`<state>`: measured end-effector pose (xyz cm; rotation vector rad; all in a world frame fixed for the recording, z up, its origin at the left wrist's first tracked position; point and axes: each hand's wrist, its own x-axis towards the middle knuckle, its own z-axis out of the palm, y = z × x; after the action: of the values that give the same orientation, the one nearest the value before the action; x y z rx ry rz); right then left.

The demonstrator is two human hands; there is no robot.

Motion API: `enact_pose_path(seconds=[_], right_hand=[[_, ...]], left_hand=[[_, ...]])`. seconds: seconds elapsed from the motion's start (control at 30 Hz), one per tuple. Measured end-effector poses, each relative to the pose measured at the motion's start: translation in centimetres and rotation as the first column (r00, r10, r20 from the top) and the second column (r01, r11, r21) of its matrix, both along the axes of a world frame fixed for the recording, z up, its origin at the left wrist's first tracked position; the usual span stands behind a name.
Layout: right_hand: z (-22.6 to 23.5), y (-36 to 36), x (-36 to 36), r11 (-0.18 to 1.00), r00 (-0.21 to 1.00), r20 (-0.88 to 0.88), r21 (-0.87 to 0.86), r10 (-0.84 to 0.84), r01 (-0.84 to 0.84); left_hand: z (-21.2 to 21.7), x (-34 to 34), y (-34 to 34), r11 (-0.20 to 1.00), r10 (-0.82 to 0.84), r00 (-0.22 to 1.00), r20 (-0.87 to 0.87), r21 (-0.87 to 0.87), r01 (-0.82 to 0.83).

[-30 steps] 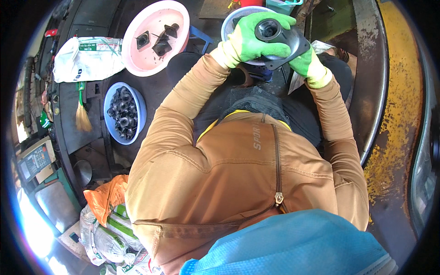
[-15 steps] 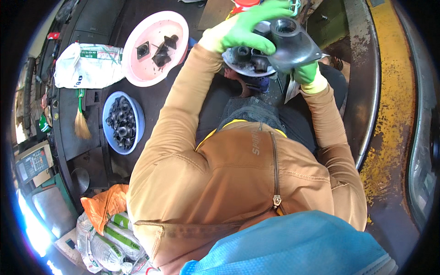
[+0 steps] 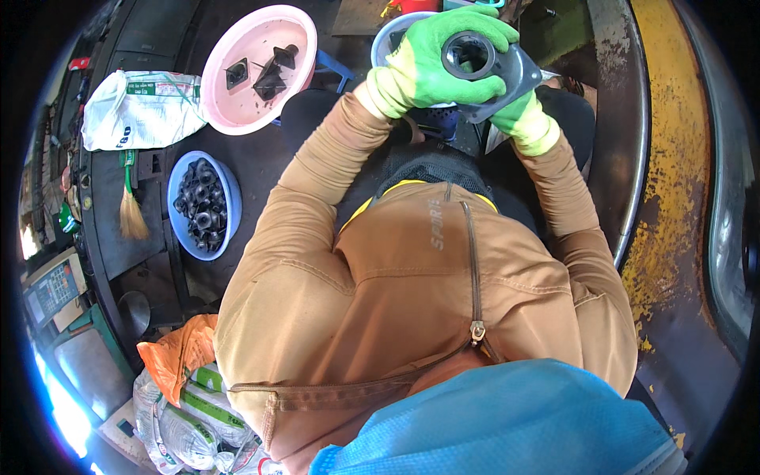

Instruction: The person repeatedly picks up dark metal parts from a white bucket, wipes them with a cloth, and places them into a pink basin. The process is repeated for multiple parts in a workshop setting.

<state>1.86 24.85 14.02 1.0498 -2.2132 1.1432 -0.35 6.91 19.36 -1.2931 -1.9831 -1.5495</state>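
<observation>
Both my hands wear green gloves and hold a dark grey metal flange plate with a round hub (image 3: 484,65) at the top of the view. My left hand (image 3: 427,67) wraps over the hub from the left. My right hand (image 3: 522,120) grips the plate's lower right edge from below. Behind the plate sits a light blue bowl (image 3: 384,39), mostly hidden by my left hand.
A pink bowl (image 3: 237,103) with a few black parts lies at upper left. A blue bowl (image 3: 180,229) full of several black round parts sits left of my arm. A white sack (image 3: 134,111), a small brush (image 3: 131,214) and an orange bag (image 3: 178,356) lie further left. A curved rusty yellow metal rim (image 3: 665,222) runs along the right.
The plate has tilted and shifted slightly right, so the hub's open bore now faces the camera. My left hand stays curled over it.
</observation>
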Motion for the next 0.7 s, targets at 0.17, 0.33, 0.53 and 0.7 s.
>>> enact_pose_path(seconds=[0.17, 0.33, 0.53, 0.7], right_hand=[[0.2, 1.0, 1.9, 0.937, 0.842, 0.427, -0.033, 0.329, -0.349], [-2.7, -2.1, 4.0, 0.510, 0.130, 0.514, -0.726, 0.848, -0.461], [-2.0, -0.7, 6.1, 0.280, 0.104, 0.399, -0.783, 0.911, 0.556], [6.1, 7.1, 14.7, 0.648, 0.653, 0.757, -0.517, 0.040, 0.559]], left_hand=[[0.6, 0.4, -1.0, 0.915, -0.403, 0.914, 0.050, 0.008, 0.403], [-2.4, 0.3, -0.1, 0.592, -0.781, 0.467, 0.415, 0.253, 0.765], [-4.5, -2.9, -2.1, 0.917, 0.366, 0.930, 0.045, 0.152, -0.368], [-6.8, -4.3, -2.1, 0.834, 0.548, 0.836, -0.019, 0.083, -0.545]])
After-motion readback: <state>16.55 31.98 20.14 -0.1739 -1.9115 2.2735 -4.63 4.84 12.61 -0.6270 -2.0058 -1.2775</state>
